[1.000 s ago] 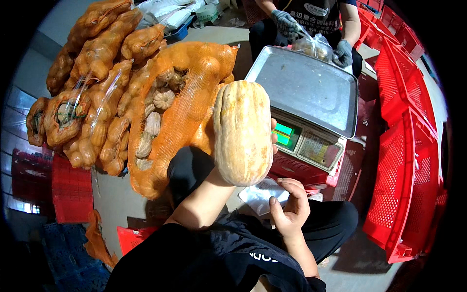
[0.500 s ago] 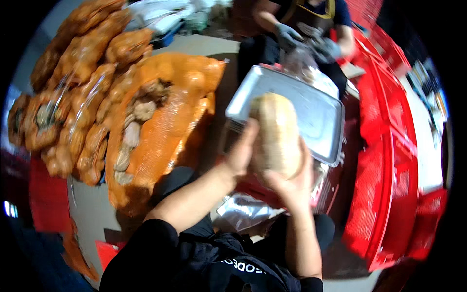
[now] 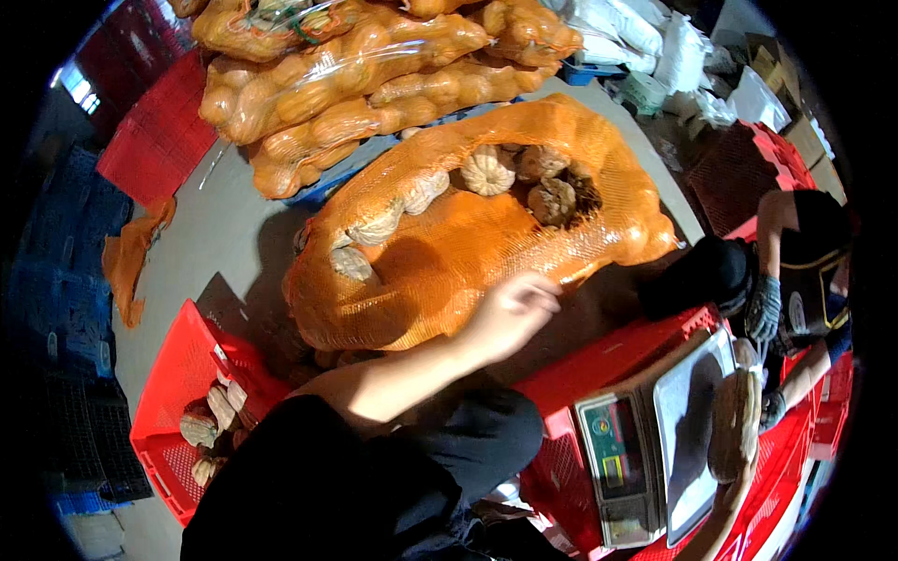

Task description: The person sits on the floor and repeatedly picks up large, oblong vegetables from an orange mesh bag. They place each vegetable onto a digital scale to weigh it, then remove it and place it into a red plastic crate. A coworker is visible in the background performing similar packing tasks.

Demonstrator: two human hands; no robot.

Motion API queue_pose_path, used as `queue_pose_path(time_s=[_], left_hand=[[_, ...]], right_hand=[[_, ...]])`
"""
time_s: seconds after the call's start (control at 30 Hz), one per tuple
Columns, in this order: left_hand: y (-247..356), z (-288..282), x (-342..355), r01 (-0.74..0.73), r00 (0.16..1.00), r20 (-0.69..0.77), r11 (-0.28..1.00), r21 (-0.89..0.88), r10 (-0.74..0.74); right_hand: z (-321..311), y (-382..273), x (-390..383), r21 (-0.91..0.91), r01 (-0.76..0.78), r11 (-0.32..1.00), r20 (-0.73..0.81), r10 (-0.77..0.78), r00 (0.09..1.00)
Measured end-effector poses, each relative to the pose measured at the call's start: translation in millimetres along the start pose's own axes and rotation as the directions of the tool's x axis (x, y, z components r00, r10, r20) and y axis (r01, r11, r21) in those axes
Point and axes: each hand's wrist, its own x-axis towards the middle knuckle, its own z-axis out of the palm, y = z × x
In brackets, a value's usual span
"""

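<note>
My left hand (image 3: 522, 307) is slightly blurred, its fingers loosely bent and apart, with nothing in it. It hovers by the near edge of an orange mesh sack (image 3: 449, 294) slit open along its top. Ribbed tan pumpkins (image 3: 488, 170) show in the slit. At the far right, my right forearm (image 3: 728, 512) reaches up to a long tan squash (image 3: 734, 425) above the metal tray (image 3: 692, 374) of a scale (image 3: 613, 449). My right hand is at the squash, its fingers mostly hidden. A co-worker's gloved hand (image 3: 772, 409) is beside the squash; another gloved hand (image 3: 764, 309) is farther off.
Full orange mesh sacks (image 3: 351, 70) are stacked at the back. A red crate (image 3: 173, 421) with several pumpkins stands at the lower left. Red crates (image 3: 154, 131) and blue crates (image 3: 61, 313) line the left. White bags (image 3: 681, 56) lie at the back right.
The view has swung left. My left hand has let go of the squash and moved over to the opened sack. The squash is now farther right, by the co-worker's gloved hands.
</note>
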Motion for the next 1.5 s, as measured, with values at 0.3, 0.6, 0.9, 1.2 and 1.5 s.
queue_pose_path(time_s=[0.3, 0.6, 0.9, 1.2, 1.5], left_hand=[[-63.1, -208.3, 117.4, -0.025, 0.995, 0.063, 0.433, 0.901, -0.075], [-35.9, -283.3, 181.3, 0.253, 0.936, -0.147, 0.324, 0.911, -0.319], [-84.7, -302.6, 64.0, 0.329, 0.927, -0.328, 0.811, 0.485, -0.18], [-51.6, -270.5, 47.7, 0.362, 0.8, -0.456, 0.92, -0.152, -0.39], [68.2, -149.9, -73.4, 0.098, 0.995, 0.022, 0.963, -0.25, -0.095]], right_hand=[[14.1, -3.6, -5.2, -0.359, 0.031, 0.933, -0.313, -0.152, 0.937], [41.4, -23.1, -57.6, -0.576, 0.138, 0.806, -0.376, -0.411, 0.831], [169.2, -88.7, -154.7, -0.824, 0.531, 0.199, 0.145, -0.832, 0.536], [192.4, -35.0, -241.6, -0.482, 0.564, 0.67, 0.351, -0.442, 0.825], [183.6, -26.7, -256.5, -0.169, -0.024, 0.985, 0.211, 0.06, 0.976]])
